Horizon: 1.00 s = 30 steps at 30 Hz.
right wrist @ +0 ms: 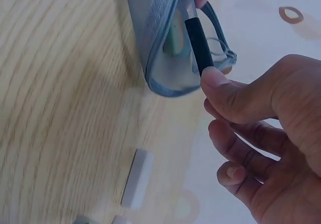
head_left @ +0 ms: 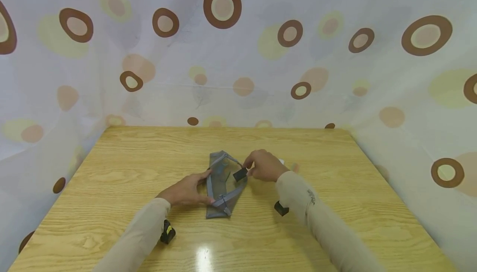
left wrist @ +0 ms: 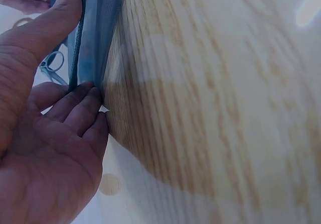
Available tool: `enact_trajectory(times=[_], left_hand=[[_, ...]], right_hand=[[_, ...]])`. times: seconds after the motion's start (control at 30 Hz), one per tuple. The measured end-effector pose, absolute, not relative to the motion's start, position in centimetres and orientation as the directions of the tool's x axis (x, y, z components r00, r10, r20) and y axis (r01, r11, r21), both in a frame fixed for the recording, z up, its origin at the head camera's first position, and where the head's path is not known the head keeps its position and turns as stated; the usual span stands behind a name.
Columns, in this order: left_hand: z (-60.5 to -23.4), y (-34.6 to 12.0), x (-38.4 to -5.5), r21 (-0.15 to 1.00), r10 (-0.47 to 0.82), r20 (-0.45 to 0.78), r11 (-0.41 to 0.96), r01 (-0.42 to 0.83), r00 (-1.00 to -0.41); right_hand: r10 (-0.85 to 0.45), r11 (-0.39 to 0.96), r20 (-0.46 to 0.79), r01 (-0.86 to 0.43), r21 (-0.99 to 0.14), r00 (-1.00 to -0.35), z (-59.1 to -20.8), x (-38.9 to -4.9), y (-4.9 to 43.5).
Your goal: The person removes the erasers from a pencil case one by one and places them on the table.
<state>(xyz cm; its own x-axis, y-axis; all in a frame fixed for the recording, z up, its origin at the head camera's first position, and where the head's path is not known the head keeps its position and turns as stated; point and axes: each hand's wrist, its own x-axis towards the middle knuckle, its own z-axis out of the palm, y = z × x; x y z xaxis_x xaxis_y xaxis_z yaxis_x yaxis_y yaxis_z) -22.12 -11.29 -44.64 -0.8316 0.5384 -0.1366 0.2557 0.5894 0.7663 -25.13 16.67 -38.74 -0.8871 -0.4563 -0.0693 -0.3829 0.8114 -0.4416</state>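
A grey-blue translucent zip pencil case (head_left: 219, 213) lies on the table with its mouth spread wide. My left hand (head_left: 190, 189) grips it from the left, thumb near the front zip edge and fingers at the far side. Over the opening, my right hand (head_left: 265, 165) pinches a small flat black rectangular piece (head_left: 240, 174) by one end between thumb and forefinger. In the right wrist view this black piece (right wrist: 199, 43) appears edge-on, its far end at the case's mouth; its exact kind is unclear. A green and pale item (right wrist: 173, 40) shows inside the case.
A white block (right wrist: 138, 179) lies on the wooden table (head_left: 149, 152) near my right hand, with other small pieces at that view's lower edge. Black wrist devices hang under the left sleeve (head_left: 138, 230) and right sleeve (head_left: 320, 214). Patterned sheeting (head_left: 238, 56) surrounds the table.
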Motion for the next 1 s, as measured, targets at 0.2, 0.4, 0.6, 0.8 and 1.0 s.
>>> enact_trajectory(times=[0.2,0.4,0.6,0.8,1.0], left_hand=[[-44.4,-11.4,-22.0,0.774,0.550,-0.129,0.576,0.264,-0.825],[-44.4,-11.3,-22.0,0.775,0.551,-0.133,0.576,0.261,-0.824],[-44.5,-11.3,-22.2,0.780,0.553,-0.128,0.570,0.261,-0.823],[-44.5,-11.4,-22.1,0.774,0.551,-0.132,0.577,0.262,-0.824],[-44.5,-11.4,-22.1,0.770,0.548,-0.134,0.582,0.261,-0.826]], right_hand=[[-0.440,0.816,-0.032,-0.384,-0.433,-0.898,-38.4,-25.2,18.2],[-0.424,0.823,-0.019,-0.376,-0.427,-0.906,-38.3,-25.3,19.6],[-0.394,0.838,-0.026,-0.347,-0.422,-0.919,-38.9,-25.5,20.8],[-0.368,0.850,-0.022,-0.326,-0.413,-0.930,-39.8,-25.6,21.9],[-0.332,0.869,-0.044,-0.288,-0.402,-0.942,-40.4,-25.5,22.4]])
